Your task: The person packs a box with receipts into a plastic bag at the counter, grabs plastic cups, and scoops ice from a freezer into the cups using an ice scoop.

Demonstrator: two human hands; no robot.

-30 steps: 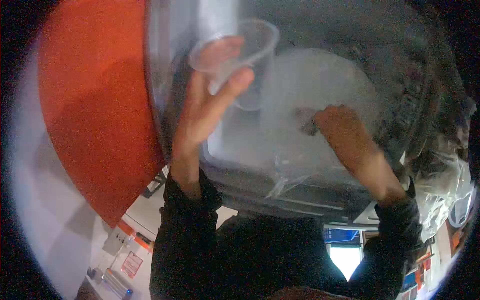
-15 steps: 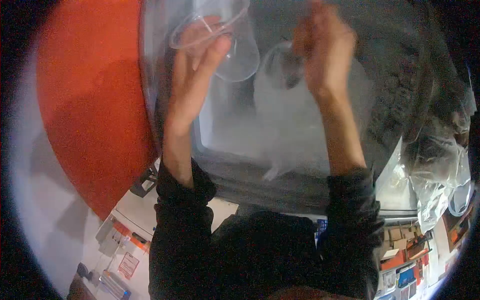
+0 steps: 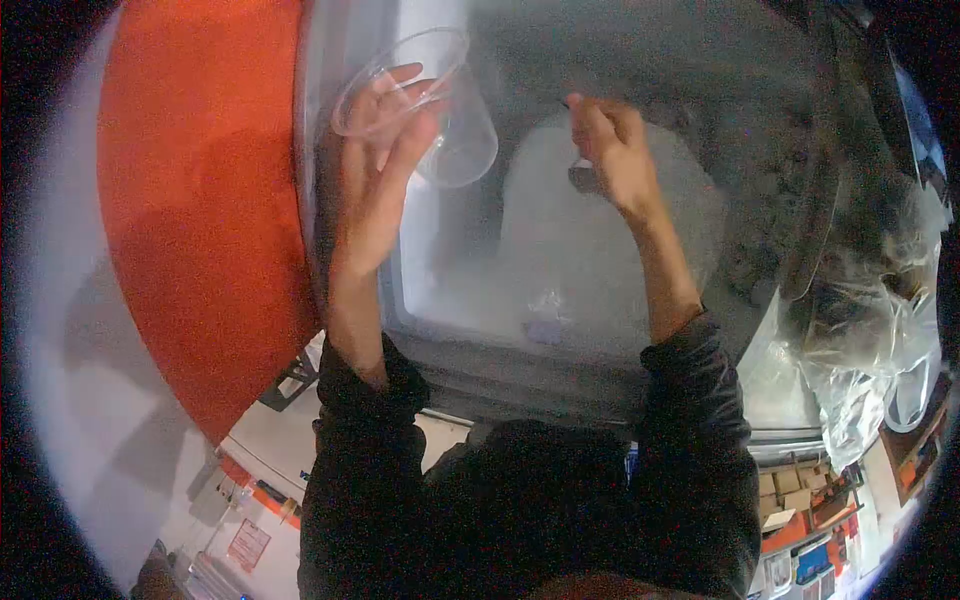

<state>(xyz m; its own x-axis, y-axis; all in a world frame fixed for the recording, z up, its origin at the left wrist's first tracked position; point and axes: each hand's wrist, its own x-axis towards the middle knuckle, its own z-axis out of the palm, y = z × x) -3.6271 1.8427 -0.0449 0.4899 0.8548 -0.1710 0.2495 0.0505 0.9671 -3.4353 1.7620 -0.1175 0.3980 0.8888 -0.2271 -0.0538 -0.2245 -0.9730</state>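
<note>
View: head camera, looking down past my black-sleeved arms.
Left hand: my left hand (image 3: 385,165) is curled partly closed around a clear, tapered, round-rimmed plastic cup (image 3: 465,135), the thumb on the near side and the other fingers behind the wall.
Cup attitude: tilted, with the open rim toward the upper left and the base toward the lower right; held above the grey-walled enclosure (image 3: 500,375).
Right hand: my right hand (image 3: 612,150) is closed, fingers bent inward, on a small dark object with a rounded lower end (image 3: 583,178); its exact type cannot be told.
Hand spacing: apart, with the cup on the left side and the dark object on the right.
Below hands: a pale, rounded, hazy mass (image 3: 610,240) inside the enclosure; a small, pale, shiny piece (image 3: 543,322) near its lower edge.
Left side: a large orange panel (image 3: 205,200).
Right side: crumpled clear plastic film (image 3: 860,350).
</note>
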